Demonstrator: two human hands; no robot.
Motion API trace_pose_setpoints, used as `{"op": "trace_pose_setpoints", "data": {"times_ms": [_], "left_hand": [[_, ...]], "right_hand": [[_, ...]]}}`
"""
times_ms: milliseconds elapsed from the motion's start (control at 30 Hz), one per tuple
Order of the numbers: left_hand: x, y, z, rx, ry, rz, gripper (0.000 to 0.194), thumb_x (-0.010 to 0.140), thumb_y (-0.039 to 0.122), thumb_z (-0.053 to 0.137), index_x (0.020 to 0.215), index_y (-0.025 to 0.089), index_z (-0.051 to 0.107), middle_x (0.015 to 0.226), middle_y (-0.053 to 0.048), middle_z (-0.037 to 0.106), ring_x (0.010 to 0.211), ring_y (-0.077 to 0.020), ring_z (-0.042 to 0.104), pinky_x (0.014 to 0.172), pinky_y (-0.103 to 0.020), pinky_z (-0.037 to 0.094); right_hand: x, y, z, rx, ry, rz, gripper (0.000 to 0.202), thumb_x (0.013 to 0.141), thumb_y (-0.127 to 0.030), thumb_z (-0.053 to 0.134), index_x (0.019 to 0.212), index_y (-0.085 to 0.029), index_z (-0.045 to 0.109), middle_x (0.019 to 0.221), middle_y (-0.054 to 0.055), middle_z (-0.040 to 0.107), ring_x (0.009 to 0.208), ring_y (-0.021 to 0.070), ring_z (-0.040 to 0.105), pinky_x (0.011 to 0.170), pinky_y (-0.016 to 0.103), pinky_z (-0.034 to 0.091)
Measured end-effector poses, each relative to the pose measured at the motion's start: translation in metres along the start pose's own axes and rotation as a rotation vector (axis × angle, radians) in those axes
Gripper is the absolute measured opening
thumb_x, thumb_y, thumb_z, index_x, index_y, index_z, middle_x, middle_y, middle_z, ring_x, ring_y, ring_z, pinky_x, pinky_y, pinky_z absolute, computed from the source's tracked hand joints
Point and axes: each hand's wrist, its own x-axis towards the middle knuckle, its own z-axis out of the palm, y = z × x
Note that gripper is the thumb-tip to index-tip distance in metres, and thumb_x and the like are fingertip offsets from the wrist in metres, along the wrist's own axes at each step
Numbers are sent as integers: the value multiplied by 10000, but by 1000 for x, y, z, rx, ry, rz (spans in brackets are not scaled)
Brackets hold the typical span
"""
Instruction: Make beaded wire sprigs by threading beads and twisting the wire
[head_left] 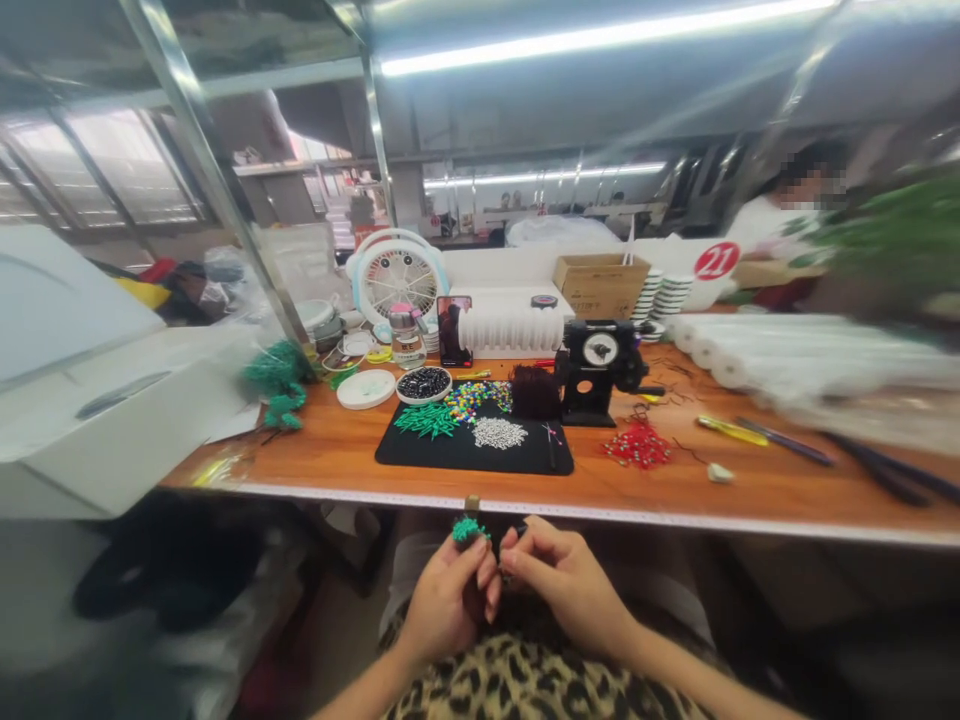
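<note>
Below the table's front edge, above the lap, my left hand [450,592] is closed around a small bunch of green strands [469,530], whose knobby tops stick up past the thumb. Close beside it, my right hand [562,572] is pinched, thumb against fingers; a small dark bit shows near the fingertips, too small to name. Beyond the hands lies a black mat [457,458] with green pieces [427,420], silvery-white beads [500,433], multicoloured beads [472,400] and a dark brown bundle of threads [534,392].
A white dish of black beads [424,384] adjoins a white lid [366,390]. Right of the mat stand a black winding device [592,375] and a red beaded pile [639,445]. A yellow cutter [731,430] lies farther right. A white box [97,400] fills the left. One person [780,220] sits opposite.
</note>
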Motion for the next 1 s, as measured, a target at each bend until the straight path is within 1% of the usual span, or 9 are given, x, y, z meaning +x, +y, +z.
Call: {"op": "trace_pose_setpoints", "data": {"times_ms": [100, 200, 300, 467, 667, 800, 900, 933, 1000], "left_hand": [[-1, -2, -3, 51, 0, 62, 492, 643, 501, 738, 635, 162, 381, 483, 54, 411, 410, -66, 399, 391, -186, 322], [-4, -4, -4, 191, 21, 190, 401, 750, 481, 664, 711, 164, 422, 528, 42, 462, 467, -80, 446, 472, -205, 377], [-9, -2, -1, 326, 79, 306, 354, 803, 473, 608, 737, 171, 435, 568, 29, 479, 519, -99, 461, 529, -231, 402], [-14, -1, 3, 479, 172, 444, 338, 822, 466, 581, 705, 172, 463, 595, 8, 482, 571, -117, 456, 598, -245, 376], [-14, -7, -3, 660, 224, 658, 344, 824, 493, 558, 690, 181, 507, 615, -14, 499, 565, -131, 427, 593, -265, 310], [-14, -8, -4, 686, 209, 683, 311, 828, 452, 565, 677, 186, 513, 622, -15, 474, 576, -139, 415, 590, -269, 294], [-14, -7, -8, 696, 199, 660, 235, 786, 388, 629, 701, 185, 545, 640, -14, 479, 590, -141, 411, 610, -268, 292], [-13, -7, -11, 722, 164, 639, 213, 781, 374, 634, 722, 185, 557, 646, -15, 489, 592, -140, 413, 611, -266, 292], [-13, -5, -17, 797, 42, 570, 210, 806, 374, 598, 749, 179, 544, 645, -13, 500, 585, -136, 419, 591, -260, 292]], "right_hand": [[-1, 0, 0, -58, 6, -42, 249, 805, -308, 639, 597, -172, 649, 727, 28, 593, 739, 191, 560, 678, 259, 429], [-2, -2, 0, -123, 54, -49, 246, 780, -322, 647, 586, -172, 637, 775, 40, 587, 753, 200, 547, 683, 270, 420], [-2, -5, 2, -156, 61, -61, 240, 774, -326, 639, 589, -174, 635, 795, 46, 588, 755, 204, 540, 687, 276, 410], [0, -6, 4, -143, 73, -79, 231, 767, -321, 642, 584, -181, 647, 761, 41, 588, 760, 208, 541, 701, 278, 411], [0, -2, 3, -125, 92, -45, 259, 780, -343, 652, 591, -167, 633, 784, 46, 596, 761, 209, 557, 689, 277, 417], [0, 0, 4, -147, 101, -49, 282, 822, -378, 620, 643, -160, 618, 744, 41, 609, 686, 189, 557, 639, 263, 419], [2, 4, 4, -163, 54, 39, 313, 827, -426, 597, 663, -160, 584, 598, 17, 582, 542, 161, 525, 517, 232, 398], [3, 5, 3, -155, 30, 84, 324, 821, -446, 594, 667, -162, 569, 556, 5, 564, 482, 146, 499, 466, 218, 377], [3, 9, 1, -144, -26, 154, 352, 805, -486, 593, 669, -167, 536, 507, -15, 533, 391, 115, 432, 384, 191, 317]]}}
